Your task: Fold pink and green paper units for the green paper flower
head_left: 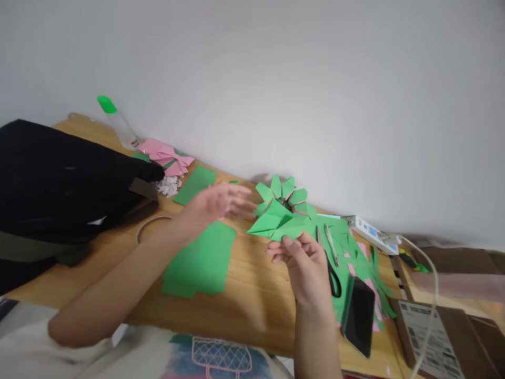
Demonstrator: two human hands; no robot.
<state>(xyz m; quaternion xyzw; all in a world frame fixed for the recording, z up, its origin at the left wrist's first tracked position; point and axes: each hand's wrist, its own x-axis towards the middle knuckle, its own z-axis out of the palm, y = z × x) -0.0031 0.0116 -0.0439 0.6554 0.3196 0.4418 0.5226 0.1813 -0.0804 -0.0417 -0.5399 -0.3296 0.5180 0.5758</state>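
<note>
Between thumb and fingers, my right hand [305, 263] grips a folded green paper piece [272, 218], raised a little over the wooden table. My left hand [224, 202] hovers to its left, fingers stretched out and somewhat blurred, holding nothing. Behind the folded piece stands a green paper flower [284, 192] with pink edges between its petals, partly hidden by it. Below my left hand lie green paper sheets [201, 263], and another green sheet [197, 184] is further back. Scissors [333, 273] with black handles rest just right of my right hand.
A dark bag [67, 189] covers the table's left side. Behind it are a green-capped bottle [120, 123], pink folded paper [169, 158] and white scraps [169, 185]. On the right are a phone [359, 316], green strips [355, 247], a power strip [373, 234] with its cable, and a cardboard box [445, 337].
</note>
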